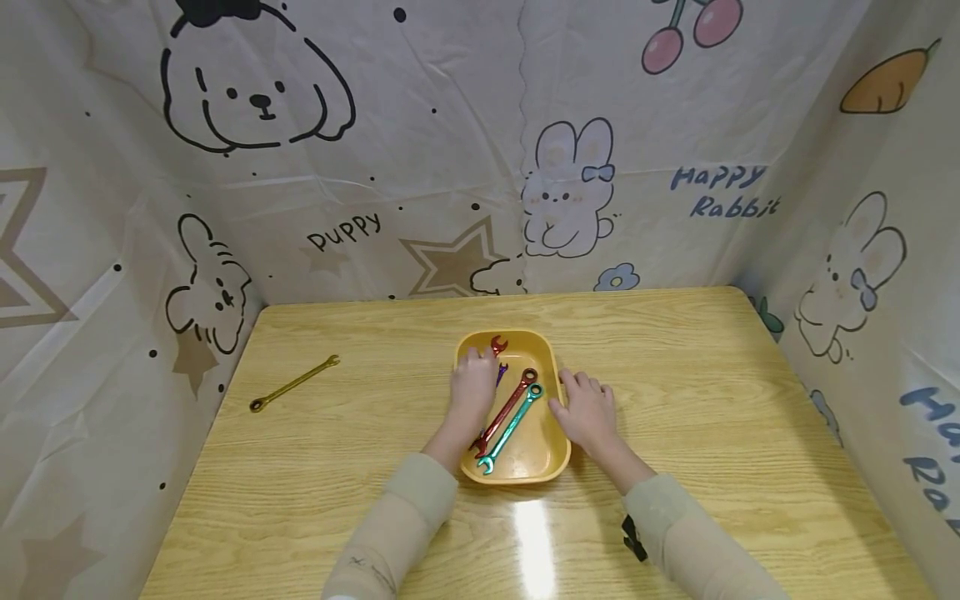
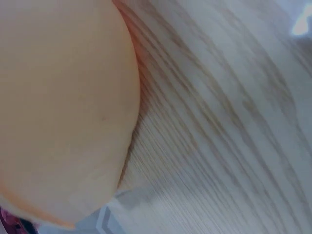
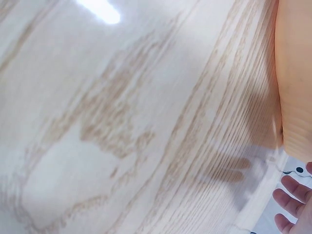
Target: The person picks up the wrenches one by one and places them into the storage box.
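Note:
A yellow tray (image 1: 525,477) stands on the table with combination wrenches in it. My left hand (image 1: 474,385) reaches over its left side, fingers curled at a red wrench (image 1: 499,342) whose open end sticks out past the fingertips; the hand hides the rest. Beside that hand lie a purple wrench (image 1: 501,372), mostly covered, another red wrench (image 1: 507,412) and a teal wrench (image 1: 513,427). At the tray's right wall my right hand (image 1: 590,408) rests with loosely extended fingers, thumb near the rim. Its fingertips (image 3: 287,199) show in the right wrist view.
A gold wrench (image 1: 294,384) lies alone on the left part of the wood-grain table (image 1: 675,350). Printed cloth walls (image 1: 450,167) close off the back and both sides. A small black clip (image 1: 633,538) shows by the right sleeve.

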### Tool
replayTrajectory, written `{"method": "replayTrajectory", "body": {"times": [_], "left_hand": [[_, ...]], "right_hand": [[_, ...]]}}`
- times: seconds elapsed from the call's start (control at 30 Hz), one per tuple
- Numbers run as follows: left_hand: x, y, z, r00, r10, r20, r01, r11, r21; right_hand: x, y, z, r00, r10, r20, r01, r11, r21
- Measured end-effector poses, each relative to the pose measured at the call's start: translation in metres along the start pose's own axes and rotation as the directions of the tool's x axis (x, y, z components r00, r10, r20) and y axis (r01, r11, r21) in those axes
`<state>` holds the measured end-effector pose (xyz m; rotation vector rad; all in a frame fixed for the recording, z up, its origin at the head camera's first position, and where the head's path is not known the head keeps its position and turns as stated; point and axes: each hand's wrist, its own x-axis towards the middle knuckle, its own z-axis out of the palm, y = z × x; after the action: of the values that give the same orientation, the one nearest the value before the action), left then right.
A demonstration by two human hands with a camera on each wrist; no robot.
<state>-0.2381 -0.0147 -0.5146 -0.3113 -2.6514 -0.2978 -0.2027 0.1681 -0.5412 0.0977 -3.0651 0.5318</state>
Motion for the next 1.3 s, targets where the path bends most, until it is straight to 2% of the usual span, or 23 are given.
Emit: {"method": "replayTrajectory", "body": {"times": [0.3,0.6,0.83,0.97,1.2,1.3], "left_hand": [[0.002,0.012,0.013,0.999,0.027,-0.039,-0.025,0.998,0.051],[0.003,0.021,0.018,0.999,0.014,0.032,-0.016,0.997,0.076],[-0.001,0.025,0.022,0.993,-0.001,0.117,-0.009,0.997,0.083],[-0.001,0.027,0.027,0.994,0.016,0.111,-0.030,0.991,0.131],[-0.003,0.027,0.039,0.997,0.044,0.056,-0.055,0.975,0.215],[-0.005,0.025,0.043,0.995,0.065,0.070,-0.081,0.959,0.271]], "right_hand": [[0.001,0.000,0.001,1.000,0.008,0.004,-0.008,1.000,-0.005],[0.000,0.000,0.001,1.000,0.007,0.000,-0.007,1.000,0.000],[0.001,0.000,0.001,1.000,0.005,-0.012,-0.005,1.000,0.001],[0.001,0.000,0.000,1.000,0.006,-0.019,-0.006,1.000,0.001],[0.001,0.000,0.001,1.000,0.012,-0.007,-0.012,1.000,0.000],[0.001,0.000,0.001,1.000,0.014,-0.004,-0.014,1.000,-0.002]]}}
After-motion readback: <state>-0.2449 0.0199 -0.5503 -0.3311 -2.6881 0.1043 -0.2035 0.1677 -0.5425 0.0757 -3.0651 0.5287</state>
